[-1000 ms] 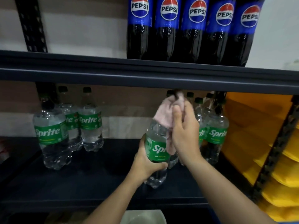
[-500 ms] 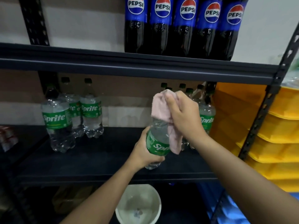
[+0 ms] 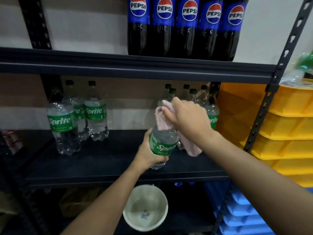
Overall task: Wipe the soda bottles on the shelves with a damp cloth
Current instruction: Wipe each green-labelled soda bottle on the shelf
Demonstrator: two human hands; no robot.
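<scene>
Head view: left hand (image 3: 149, 153) fingers curl round the Sprite bottle (image 3: 163, 141), its long axis tilted neck-up toward the shelf, right hand (image 3: 189, 119) fingers bunching the pink cloth (image 3: 165, 120) over its neck, above the dark middle shelf (image 3: 105, 160) under Pepsi bottles (image 3: 184, 28).

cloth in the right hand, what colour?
Pale pink. The cloth is gripped by the right hand over the Sprite bottle; head view, the only one.

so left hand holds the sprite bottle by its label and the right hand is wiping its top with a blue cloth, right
Not quite: the cloth is pink, not blue, as the head view shows. The rest stands: the left hand holds the Sprite bottle by its label and the right hand wipes its top.
</scene>
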